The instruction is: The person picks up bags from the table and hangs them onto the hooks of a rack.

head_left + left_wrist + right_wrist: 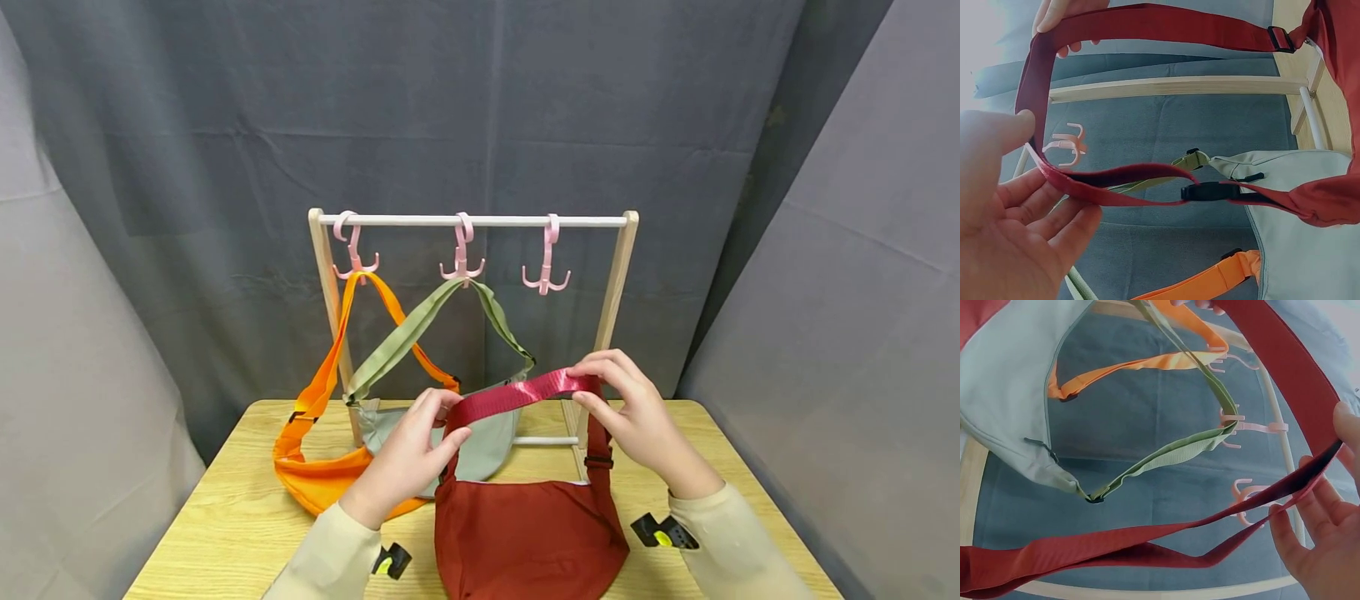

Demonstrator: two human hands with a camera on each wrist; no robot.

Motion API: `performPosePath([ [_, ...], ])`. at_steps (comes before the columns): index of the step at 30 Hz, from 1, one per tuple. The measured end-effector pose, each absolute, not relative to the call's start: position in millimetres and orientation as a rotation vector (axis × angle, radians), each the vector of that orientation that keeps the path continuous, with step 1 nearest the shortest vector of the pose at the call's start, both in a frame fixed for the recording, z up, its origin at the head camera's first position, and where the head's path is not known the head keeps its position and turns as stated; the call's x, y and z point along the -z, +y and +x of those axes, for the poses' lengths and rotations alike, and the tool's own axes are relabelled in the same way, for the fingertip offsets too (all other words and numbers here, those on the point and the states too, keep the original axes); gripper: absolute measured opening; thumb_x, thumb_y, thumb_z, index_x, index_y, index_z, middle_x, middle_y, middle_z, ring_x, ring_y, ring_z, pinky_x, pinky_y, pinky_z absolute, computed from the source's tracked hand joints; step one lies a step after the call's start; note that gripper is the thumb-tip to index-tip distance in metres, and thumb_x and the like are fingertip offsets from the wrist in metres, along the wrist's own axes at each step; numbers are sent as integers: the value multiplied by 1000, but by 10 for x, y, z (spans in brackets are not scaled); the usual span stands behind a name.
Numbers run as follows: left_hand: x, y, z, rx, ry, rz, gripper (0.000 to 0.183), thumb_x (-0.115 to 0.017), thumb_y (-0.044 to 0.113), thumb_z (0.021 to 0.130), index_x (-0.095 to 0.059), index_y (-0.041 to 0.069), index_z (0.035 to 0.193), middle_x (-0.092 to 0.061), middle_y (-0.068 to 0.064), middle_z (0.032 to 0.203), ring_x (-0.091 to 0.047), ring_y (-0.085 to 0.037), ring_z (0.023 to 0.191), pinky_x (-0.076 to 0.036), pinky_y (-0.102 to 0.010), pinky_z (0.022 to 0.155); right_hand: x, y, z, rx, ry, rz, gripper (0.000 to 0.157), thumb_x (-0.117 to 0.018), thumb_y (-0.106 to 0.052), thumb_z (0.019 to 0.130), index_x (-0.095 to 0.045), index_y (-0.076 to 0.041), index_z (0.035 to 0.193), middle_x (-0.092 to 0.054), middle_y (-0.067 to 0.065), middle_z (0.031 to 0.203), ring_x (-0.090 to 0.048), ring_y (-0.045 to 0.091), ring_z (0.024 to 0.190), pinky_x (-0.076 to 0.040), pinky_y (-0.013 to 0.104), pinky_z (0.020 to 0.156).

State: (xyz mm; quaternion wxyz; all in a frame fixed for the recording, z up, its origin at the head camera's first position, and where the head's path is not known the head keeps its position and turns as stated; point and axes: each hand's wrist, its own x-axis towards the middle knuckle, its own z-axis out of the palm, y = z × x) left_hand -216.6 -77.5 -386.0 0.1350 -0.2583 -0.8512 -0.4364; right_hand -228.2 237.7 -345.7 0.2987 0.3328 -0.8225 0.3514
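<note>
A dark red shoulder bag (528, 533) hangs below its strap (517, 397), its lower part beyond the bottom of the head view. My left hand (412, 454) holds the strap at its left bend, between thumb and fingers. On the right bend, my right hand (630, 408) pinches the same strap, so its top stretches between both hands. In the left wrist view the strap (1147, 24) forms a wide loop with black buckles. A pink hook (547, 258) on the rack's right side carries nothing, above and behind the strap.
A wooden rack (615, 283) with a white rail (405, 221) stands on the table (225, 500). An orange bag (318, 479) hangs from the left pink hook (354, 250), a grey-green bag (480, 450) from the middle hook (462, 250). Grey curtains (405, 100) enclose the table.
</note>
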Motion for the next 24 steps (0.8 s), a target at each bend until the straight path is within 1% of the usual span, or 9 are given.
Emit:
performPosePath([
  [3, 3851, -779, -2171, 1289, -2446, -753, 41, -76, 15, 94, -57, 9, 129, -61, 1, 117, -62, -11, 104, -56, -36, 98, 3433, 2354, -2296, -947, -2166, 883, 37, -78, 5, 85, -71, -14, 116, -62, 2, 115, -54, 9, 95, -44, 15, 77],
  [7, 3812, -787, -2168, 1322, -2428, -751, 40, -75, 14, 95, -57, 9, 130, -61, 1, 116, -62, -11, 104, -56, -38, 98, 3400, 2326, -2315, -961, -2119, 896, 38, -79, 7, 84, -72, -14, 115, -63, 4, 115, -53, 10, 91, -43, 16, 74],
  [14, 3719, -796, -2174, 1322, -2430, -763, 38, -74, 15, 96, -57, 9, 129, -61, -1, 116, -62, -13, 104, -57, -38, 96, 3307, 2277, -2337, -994, -2056, 894, 40, -79, 10, 80, -73, -12, 114, -65, 6, 113, -54, 13, 89, -43, 15, 77],
  [18, 3659, -800, -2177, 1324, -2425, -764, 36, -74, 15, 96, -58, 9, 127, -60, -1, 116, -62, -13, 103, -57, -38, 94, 3237, 2258, -2349, -1001, -2069, 878, 38, -78, 8, 83, -73, -12, 115, -64, 5, 114, -55, 13, 91, -43, 15, 79],
  [24, 3555, -802, -2175, 1295, -2420, -753, 34, -72, 17, 97, -58, 9, 127, -60, -1, 116, -61, -12, 102, -56, -32, 92, 3141, 2243, -2367, -1018, -2098, 851, 32, -75, 6, 88, -72, -11, 115, -64, 3, 115, -57, 11, 96, -47, 16, 84],
])
